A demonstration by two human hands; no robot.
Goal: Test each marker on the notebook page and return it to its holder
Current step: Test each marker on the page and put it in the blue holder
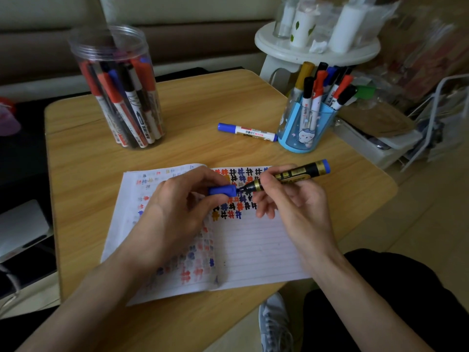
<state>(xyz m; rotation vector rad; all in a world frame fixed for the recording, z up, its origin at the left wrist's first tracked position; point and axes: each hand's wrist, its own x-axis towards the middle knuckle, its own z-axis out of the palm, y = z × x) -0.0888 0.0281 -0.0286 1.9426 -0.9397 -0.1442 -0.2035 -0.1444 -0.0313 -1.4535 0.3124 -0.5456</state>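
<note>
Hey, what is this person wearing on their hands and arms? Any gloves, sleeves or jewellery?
Nothing is worn on either. The left hand and the right hand have no gloves, and no ring, watch or bracelet shows. No sleeve shows anywhere in view.

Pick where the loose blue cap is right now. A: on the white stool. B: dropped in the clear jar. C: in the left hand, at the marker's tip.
C: the left hand pinches the blue cap at the tip of the black-and-gold marker that the right hand holds.
</note>
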